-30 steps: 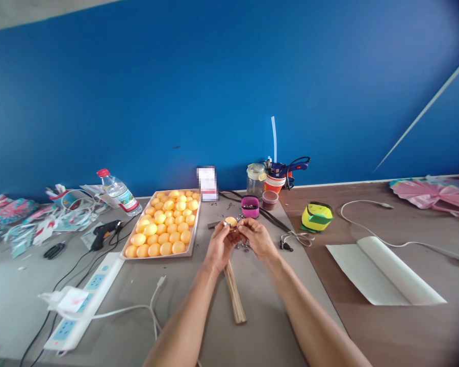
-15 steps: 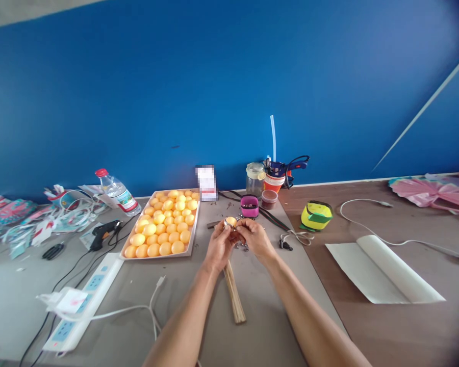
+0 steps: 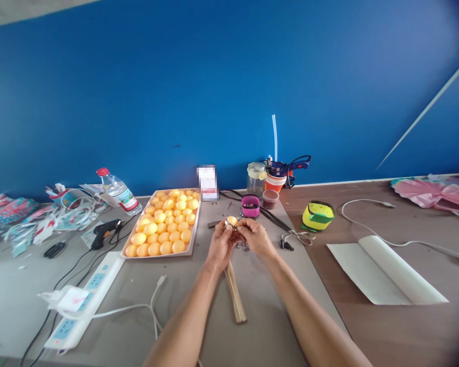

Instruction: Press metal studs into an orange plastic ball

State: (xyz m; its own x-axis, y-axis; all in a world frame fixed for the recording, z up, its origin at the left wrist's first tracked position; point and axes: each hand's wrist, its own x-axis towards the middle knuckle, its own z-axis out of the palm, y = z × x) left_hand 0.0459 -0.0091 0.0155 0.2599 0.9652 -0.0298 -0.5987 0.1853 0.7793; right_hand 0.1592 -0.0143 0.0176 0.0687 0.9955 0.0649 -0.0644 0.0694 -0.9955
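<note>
My left hand (image 3: 221,245) is closed around an orange ping-pong ball (image 3: 232,221), which has small dark and shiny bits along its lower side. Against the ball's right side, the fingers of my right hand (image 3: 255,236) are pinched together; whatever lies between them is too small to make out. Beneath both hands a wooden handle (image 3: 235,298) lies on the table, its upper end hidden by my left hand. Small shiny metal pieces (image 3: 245,247) are scattered under my right hand. Just behind, a magenta container (image 3: 250,207) holds more small pieces.
Left of my hands lies a shallow box (image 3: 193,244) of orange balls. Further left are a power strip (image 3: 87,298), a glue gun (image 3: 104,234) and a water bottle (image 3: 120,192). A yellow-green container (image 3: 317,216) and a paper sheet (image 3: 382,272) lie right. A jar (image 3: 255,179) stands behind.
Both hands keep their hold at the ball, with barely any finger movement. The whole view has shifted very slightly.
</note>
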